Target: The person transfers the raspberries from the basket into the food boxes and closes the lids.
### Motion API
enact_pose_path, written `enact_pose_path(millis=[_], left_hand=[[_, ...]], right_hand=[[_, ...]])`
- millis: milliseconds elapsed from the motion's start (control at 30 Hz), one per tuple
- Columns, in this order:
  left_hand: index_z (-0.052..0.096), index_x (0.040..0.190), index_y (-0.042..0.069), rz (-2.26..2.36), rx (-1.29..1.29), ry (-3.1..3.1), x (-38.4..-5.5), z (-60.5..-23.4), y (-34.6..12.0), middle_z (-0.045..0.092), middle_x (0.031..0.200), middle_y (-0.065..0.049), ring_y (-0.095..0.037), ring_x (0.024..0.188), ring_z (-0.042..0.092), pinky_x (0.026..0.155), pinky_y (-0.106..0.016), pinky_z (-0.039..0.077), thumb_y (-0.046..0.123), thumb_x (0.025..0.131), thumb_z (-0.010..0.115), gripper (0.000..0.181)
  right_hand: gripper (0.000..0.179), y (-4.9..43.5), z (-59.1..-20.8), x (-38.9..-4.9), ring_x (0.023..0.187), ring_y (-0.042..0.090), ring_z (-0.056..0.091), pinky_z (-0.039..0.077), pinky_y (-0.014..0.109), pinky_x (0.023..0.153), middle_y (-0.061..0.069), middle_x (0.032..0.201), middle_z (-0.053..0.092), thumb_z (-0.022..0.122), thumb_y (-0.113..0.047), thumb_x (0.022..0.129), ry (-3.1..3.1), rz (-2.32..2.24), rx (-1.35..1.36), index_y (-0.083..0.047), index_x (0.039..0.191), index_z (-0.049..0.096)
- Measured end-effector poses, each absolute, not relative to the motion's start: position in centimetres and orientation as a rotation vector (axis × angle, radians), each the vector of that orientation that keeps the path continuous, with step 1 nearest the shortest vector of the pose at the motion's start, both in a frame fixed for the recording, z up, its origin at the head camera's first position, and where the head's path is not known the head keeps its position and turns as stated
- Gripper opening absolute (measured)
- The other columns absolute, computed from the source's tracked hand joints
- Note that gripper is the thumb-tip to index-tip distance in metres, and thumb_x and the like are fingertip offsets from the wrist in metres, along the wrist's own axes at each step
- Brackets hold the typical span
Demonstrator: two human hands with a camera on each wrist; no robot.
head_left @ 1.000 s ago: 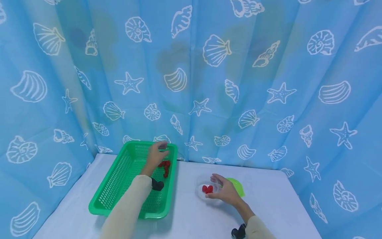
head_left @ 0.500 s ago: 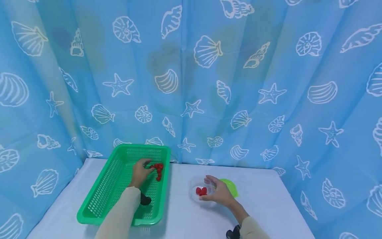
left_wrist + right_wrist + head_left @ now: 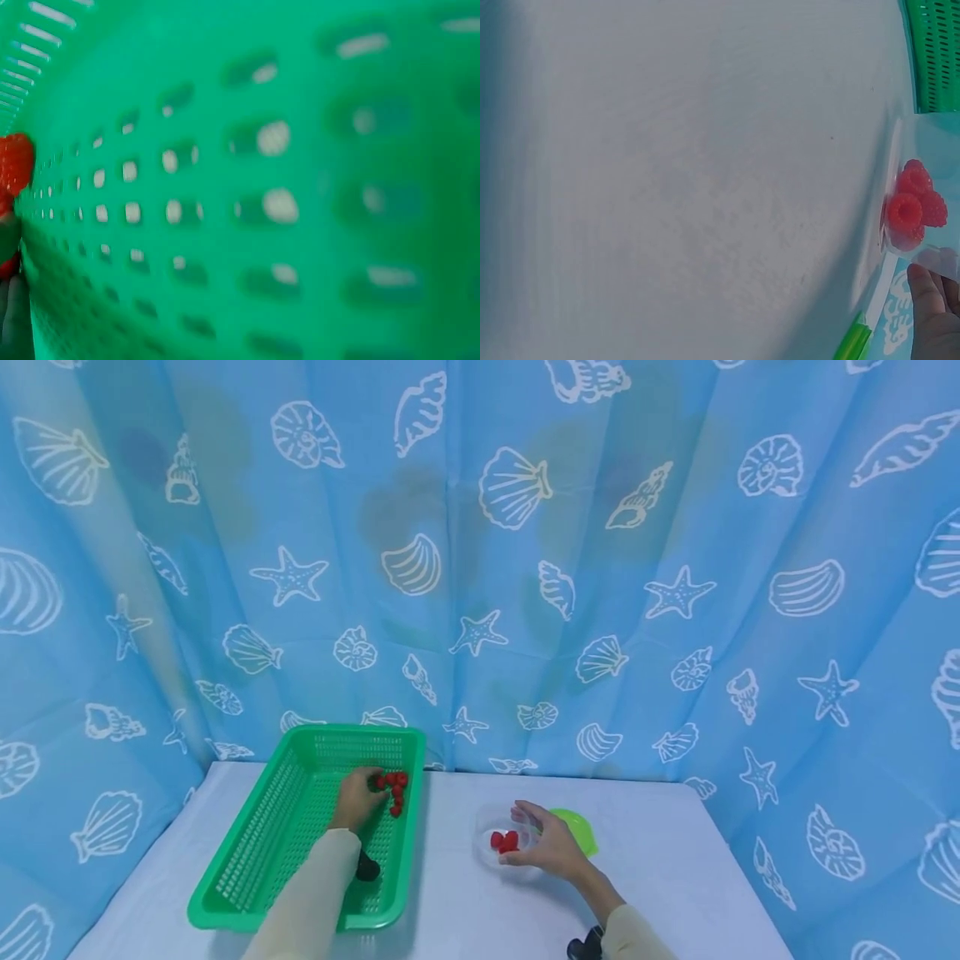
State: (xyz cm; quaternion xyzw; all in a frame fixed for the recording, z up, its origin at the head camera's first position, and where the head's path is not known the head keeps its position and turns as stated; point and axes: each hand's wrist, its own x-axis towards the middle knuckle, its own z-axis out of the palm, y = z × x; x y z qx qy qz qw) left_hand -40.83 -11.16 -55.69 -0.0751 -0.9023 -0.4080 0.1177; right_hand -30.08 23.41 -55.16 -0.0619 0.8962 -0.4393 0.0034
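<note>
My left hand (image 3: 356,799) reaches down into the green plastic basket (image 3: 300,852). Its thumb and fingertips pinch a raspberry (image 3: 380,782) at the near side of a small cluster. At the left edge of the left wrist view, part of that hand touches red raspberries (image 3: 15,161), mostly cut off. On the table, my right hand (image 3: 553,845) grips a clear plastic container (image 3: 487,853) round its side, thumb in front and fingers behind. Several raspberries (image 3: 915,199) sit inside the container.
Several more raspberries (image 3: 397,793) lie along the basket's right side. A lime-green lid (image 3: 577,831) rests on the white-covered table (image 3: 667,868) behind the right hand. A blue shell-print curtain (image 3: 480,568) hangs behind and at both sides.
My left hand has moved from above the far end of the basket down to the raspberries, its fingers closing on one. My right hand still holds the container. The head view has shifted slightly.
</note>
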Motion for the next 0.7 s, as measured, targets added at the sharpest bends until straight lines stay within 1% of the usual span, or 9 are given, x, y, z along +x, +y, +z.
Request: enact_pose_path(millis=[167, 333, 500, 700], left_hand=[[0.066, 0.11, -0.008, -1.169, -0.152, -2.599, -41.0, -55.7, -11.2, 0.065, 0.105, -0.022, -0.034, 0.099, 0.061, 0.084, -0.047, 0.051, -0.008, 0.081, 0.072, 0.03], [0.067, 0.109, -0.007, -1.166, -0.139, -2.593, -41.0, -55.6, -11.3, 0.066, 0.103, -0.021, -0.032, 0.097, 0.062, 0.083, -0.046, 0.052, -0.006, 0.082, 0.073, 0.028], [0.067, 0.108, -0.008, -1.164, -0.185, -2.561, -40.8, -55.8, -11.9, 0.066, 0.101, -0.021, -0.034, 0.095, 0.063, 0.081, -0.048, 0.052, -0.006, 0.082, 0.073, 0.027], [0.067, 0.113, -0.005, -1.251, -0.319, -2.453, -40.8, -54.5, -11.5, 0.066, 0.11, -0.02, -0.035, 0.103, 0.063, 0.085, -0.048, 0.054, -0.002, 0.085, 0.072, 0.03]], right_hand=[[0.094, 23.0, -55.0, -30.0, 0.134, 0.028, 0.042, 0.04, 0.058, 0.102, -0.002, 0.135, 0.058, 0.089, -0.04, 0.067, 2.808, -1.372, -0.192, -0.016, 0.146, 0.044], [0.092, 22.7, -54.6, -29.9, 0.134, 0.029, 0.042, 0.039, 0.059, 0.102, 0.0, 0.134, 0.059, 0.089, -0.037, 0.067, 2.817, -1.379, -0.201, -0.014, 0.145, 0.045], [0.092, 22.7, -54.5, -29.7, 0.133, 0.031, 0.043, 0.04, 0.059, 0.102, 0.002, 0.134, 0.059, 0.089, -0.036, 0.067, 2.806, -1.398, -0.235, -0.012, 0.145, 0.045], [0.093, 23.1, -54.5, -29.5, 0.133, 0.032, 0.044, 0.039, 0.06, 0.102, 0.004, 0.134, 0.059, 0.089, -0.038, 0.067, 2.793, -1.404, -0.222, -0.012, 0.144, 0.045]])
